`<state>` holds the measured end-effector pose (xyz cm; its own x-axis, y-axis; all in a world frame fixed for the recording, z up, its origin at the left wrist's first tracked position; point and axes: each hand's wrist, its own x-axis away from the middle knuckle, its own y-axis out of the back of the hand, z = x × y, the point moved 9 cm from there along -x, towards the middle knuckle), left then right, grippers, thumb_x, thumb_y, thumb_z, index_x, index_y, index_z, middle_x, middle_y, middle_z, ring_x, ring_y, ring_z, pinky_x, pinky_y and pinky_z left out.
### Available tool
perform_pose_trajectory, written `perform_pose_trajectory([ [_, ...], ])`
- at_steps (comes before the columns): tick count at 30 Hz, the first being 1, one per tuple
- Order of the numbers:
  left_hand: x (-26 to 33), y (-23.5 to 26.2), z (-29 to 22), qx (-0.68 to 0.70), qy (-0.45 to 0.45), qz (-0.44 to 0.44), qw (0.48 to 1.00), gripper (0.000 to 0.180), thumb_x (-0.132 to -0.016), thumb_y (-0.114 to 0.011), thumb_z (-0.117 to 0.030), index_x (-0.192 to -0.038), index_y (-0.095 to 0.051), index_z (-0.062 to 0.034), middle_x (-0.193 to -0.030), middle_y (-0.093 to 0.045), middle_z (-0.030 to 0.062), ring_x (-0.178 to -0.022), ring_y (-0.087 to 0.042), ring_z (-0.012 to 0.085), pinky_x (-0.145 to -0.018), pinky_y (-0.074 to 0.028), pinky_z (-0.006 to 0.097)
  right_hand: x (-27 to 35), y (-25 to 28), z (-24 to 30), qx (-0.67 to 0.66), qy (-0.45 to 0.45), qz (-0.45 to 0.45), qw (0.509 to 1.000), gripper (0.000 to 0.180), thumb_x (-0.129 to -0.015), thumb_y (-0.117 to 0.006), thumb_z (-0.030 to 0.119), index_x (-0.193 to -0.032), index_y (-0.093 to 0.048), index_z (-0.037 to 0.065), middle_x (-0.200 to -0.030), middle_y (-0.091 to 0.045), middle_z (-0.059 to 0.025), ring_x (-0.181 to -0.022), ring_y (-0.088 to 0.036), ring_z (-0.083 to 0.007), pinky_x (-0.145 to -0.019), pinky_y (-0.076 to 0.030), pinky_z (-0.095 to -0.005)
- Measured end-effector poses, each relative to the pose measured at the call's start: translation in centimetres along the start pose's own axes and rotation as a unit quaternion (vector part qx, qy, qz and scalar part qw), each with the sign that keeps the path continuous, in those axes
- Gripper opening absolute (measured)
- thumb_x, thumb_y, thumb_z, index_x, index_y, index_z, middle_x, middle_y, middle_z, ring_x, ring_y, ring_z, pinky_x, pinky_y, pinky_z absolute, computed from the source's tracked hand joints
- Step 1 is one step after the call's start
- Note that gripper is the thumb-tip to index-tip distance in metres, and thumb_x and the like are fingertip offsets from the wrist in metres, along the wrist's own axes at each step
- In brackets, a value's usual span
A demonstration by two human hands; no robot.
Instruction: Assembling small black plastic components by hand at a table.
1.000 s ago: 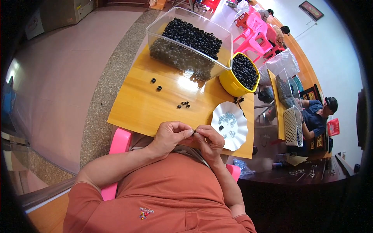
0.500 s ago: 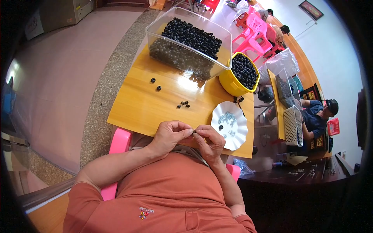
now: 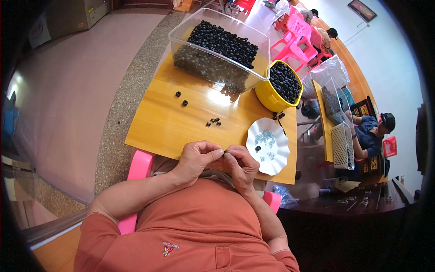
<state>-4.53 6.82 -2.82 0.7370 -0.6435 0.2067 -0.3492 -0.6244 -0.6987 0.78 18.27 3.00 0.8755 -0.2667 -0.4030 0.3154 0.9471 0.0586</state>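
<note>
My left hand (image 3: pixel 196 161) and my right hand (image 3: pixel 242 168) meet at the near edge of the table, thumbs and fingers pinched tip to tip. Between them is a small dark part (image 3: pixel 226 152), mostly hidden by the fingertips. A white scalloped plate (image 3: pixel 282 156) lies just right of my right hand. On it are tiny clear-bluish pieces (image 3: pixel 266 138) and one black ring-shaped part (image 3: pixel 258 148). Ahead of my hands sits a small cluster of dark parts (image 3: pixel 214 122). Two black ring-shaped parts (image 3: pixel 185 103) lie farther left on the table.
A clear plastic bin (image 3: pixel 213 75) full of black rings stands at the table's far side, beside a yellow tub (image 3: pixel 267 97) of similar parts. At the right, another person (image 3: pixel 369 136) sits at a table with a white perforated basket (image 3: pixel 340 147). Pink chairs (image 3: pixel 299 43) stand behind.
My fingertips have closed further around the small dark part, so less of it shows. My right hand has shifted slightly left. Parts on the table lie as before.
</note>
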Motion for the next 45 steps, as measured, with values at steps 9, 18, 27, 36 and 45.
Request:
perform_pose_trajectory([
  [9, 0.1, 0.4, 0.1, 0.022, 0.007, -0.008, 1.0, 0.011, -0.089, -0.063, -0.007, -0.097, -0.062, 0.0013, -0.091, -0.065, 0.0077, -0.08, -0.065, 0.014, -0.072, -0.057, 0.027, -0.1, -0.6, 0.2, 0.043, 0.028, 0.014, 0.999, 0.025, -0.076, -0.072, -0.007, -0.099, -0.062, -0.003, -0.095, -0.061, -0.0123, -0.084, -0.06, -0.0159, -0.072, -0.049, -0.024],
  [18, 0.1, 0.0, -0.3, 0.028, 0.005, -0.004, 1.0, 0.01, -0.09, -0.063, -0.008, -0.097, -0.061, 0.0, -0.093, -0.065, 0.0072, -0.081, -0.064, 0.0136, -0.073, -0.057, 0.028, -0.5, -1.0, 1.8, 0.2, 0.126, 0.009, 0.972, 0.029, -0.07, -0.076, -0.004, -0.096, -0.062, -0.002, -0.091, -0.062, -0.0143, -0.074, -0.064, -0.0206, -0.064, -0.052, -0.0276],
  [27, 0.0, 0.2, -0.1, 0.032, 0.008, -0.008, 0.999, 0.009, -0.09, -0.062, -0.007, -0.097, -0.061, -0.0011, -0.095, -0.064, 0.0066, -0.084, -0.064, 0.0134, -0.077, -0.056, 0.029, -0.5, -1.1, 2.1, 0.23, 0.135, 0.015, 0.964, 0.028, -0.074, -0.075, -0.001, -0.099, -0.061, -0.002, -0.093, -0.061, -0.0127, -0.076, -0.062, -0.0162, -0.064, -0.05, -0.0248],
  [36, 0.1, 0.1, -0.3, 0.021, 0.002, -0.017, 1.0, 0.008, -0.09, -0.062, -0.006, -0.096, -0.062, -0.0009, -0.093, -0.064, 0.0066, -0.083, -0.064, 0.0135, -0.076, -0.056, 0.028, -0.7, -1.4, 2.4, 0.271, 0.146, 0.023, 0.951, 0.03, -0.071, -0.074, -0.003, -0.097, -0.061, -0.002, -0.092, -0.061, -0.0146, -0.074, -0.063, -0.0198, -0.064, -0.052, -0.0273],
  [45, 0.2, 0.0, -0.5, 0.011, 0.002, -0.018, 1.0, 0.006, -0.089, -0.063, -0.006, -0.093, -0.063, -0.0009, -0.088, -0.065, 0.0062, -0.079, -0.064, 0.0137, -0.071, -0.056, 0.028, -0.5, -2.1, 3.8, 0.311, 0.227, 0.046, 0.922, 0.029, -0.07, -0.072, -0.002, -0.096, -0.06, -0.004, -0.088, -0.062, -0.0186, -0.074, -0.062, -0.0305, -0.062, -0.052, -0.0347],
])
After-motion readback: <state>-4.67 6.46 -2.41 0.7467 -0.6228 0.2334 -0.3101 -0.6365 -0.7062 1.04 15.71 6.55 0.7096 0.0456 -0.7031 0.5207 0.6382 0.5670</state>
